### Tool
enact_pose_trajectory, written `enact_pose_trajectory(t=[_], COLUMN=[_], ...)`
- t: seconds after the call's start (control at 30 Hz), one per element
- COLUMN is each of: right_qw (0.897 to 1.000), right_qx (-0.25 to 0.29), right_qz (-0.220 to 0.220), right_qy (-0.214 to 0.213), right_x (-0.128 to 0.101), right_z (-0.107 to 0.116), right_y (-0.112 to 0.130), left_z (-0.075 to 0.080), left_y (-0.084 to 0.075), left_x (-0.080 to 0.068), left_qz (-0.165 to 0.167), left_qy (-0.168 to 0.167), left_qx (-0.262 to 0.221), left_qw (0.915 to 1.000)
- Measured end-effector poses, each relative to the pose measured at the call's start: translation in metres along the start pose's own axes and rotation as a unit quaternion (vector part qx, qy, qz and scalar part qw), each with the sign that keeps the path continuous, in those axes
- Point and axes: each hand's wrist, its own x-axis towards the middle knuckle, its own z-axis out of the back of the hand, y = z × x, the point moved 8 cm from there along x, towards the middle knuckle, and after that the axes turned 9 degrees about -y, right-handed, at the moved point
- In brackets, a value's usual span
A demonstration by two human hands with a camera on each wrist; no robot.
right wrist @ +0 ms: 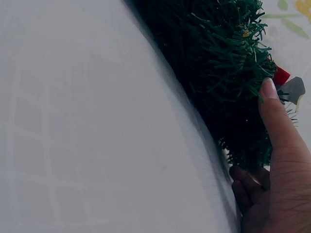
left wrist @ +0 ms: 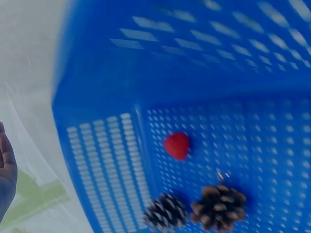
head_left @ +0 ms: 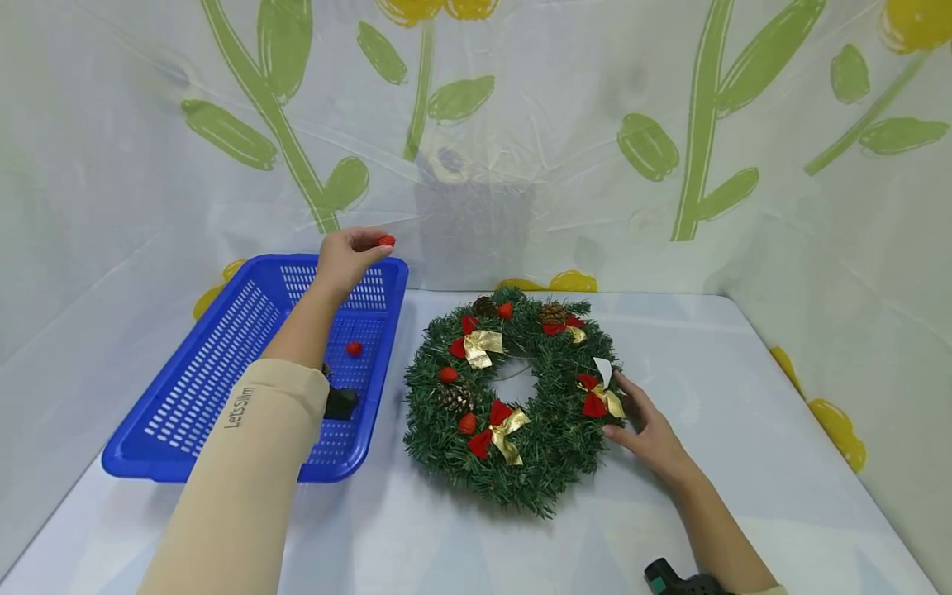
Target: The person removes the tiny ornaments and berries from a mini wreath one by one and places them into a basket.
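Above the far right end of the blue basket (head_left: 387,364), my left hand (head_left: 349,258) pinches a small red berry ornament (head_left: 387,240) between thumb and fingers. Only a sliver of that hand (left wrist: 6,174) shows in the left wrist view, and the ornament is out of sight there. A green wreath (head_left: 550,446) lies flat on the table, trimmed with red-and-gold bows, pinecones and red berries. My right hand (head_left: 654,434) grips its right side. In the right wrist view the thumb (right wrist: 279,119) rests on the greenery while the other fingers reach beneath the edge.
Inside the basket lie another red berry (left wrist: 177,145), two pinecones (left wrist: 219,208) and a dark object (head_left: 340,404) partly behind the left arm. A white tag (head_left: 604,370) sticks up from the wreath near my right hand. A flower-printed sheet (head_left: 565,165) hangs behind the table.
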Motion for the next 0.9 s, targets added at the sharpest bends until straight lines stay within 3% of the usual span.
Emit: enact_pose_trajectory(t=[0.27, 0.5, 0.77, 0.9], right_qw=[1.0, 1.0, 1.0, 1.0], right_qx=[0.005, 0.006, -0.003, -0.004], right_qz=[0.008, 0.01, 0.01, 0.017], right_qy=[-0.004, -0.005, -0.003, -0.002], right_x=[0.001, 0.003, 0.002, 0.001], right_z=[0.001, 0.002, 0.002, 0.001], right_y=[0.001, 0.001, 0.0, -0.001], left_z=[0.019, 0.022, 0.026, 0.033], left_y=[0.021, 0.042, 0.082, 0.101], left_x=[-0.001, 0.001, 0.001, 0.0], left_qz=[0.007, 0.02, 0.061, 0.084], left_qy=[-0.014, -0.015, -0.018, -0.041], left_qx=[0.019, 0.025, 0.034, 0.038], left_qw=[0.9997, 0.9994, 0.9974, 0.9949])
